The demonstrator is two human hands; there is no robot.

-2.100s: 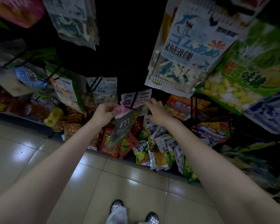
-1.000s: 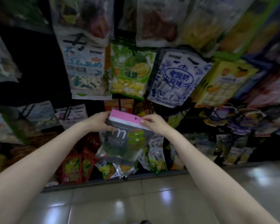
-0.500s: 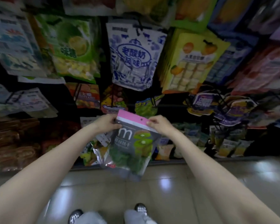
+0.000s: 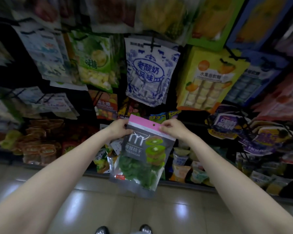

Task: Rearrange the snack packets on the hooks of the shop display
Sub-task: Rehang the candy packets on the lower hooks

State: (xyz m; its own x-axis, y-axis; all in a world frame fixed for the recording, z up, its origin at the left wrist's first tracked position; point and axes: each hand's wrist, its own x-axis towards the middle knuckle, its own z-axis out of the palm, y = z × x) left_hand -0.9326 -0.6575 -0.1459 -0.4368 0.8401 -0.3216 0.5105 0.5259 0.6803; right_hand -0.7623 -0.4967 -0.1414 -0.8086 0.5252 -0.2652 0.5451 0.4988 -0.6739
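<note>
Now kiwi packet (image 4: 142, 154) off hook, pinched at pink header by left hand (image 4: 119, 129) and right hand (image 4: 172, 129); rehanging on display hook judged outstanding.

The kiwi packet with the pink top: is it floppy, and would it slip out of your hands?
Probably floppy: the kiwi packet hangs slack below its pink top, where the left hand and right hand pinch it. Its shiny film looks slippery. It seems light, since fingertips alone hold it.
</note>
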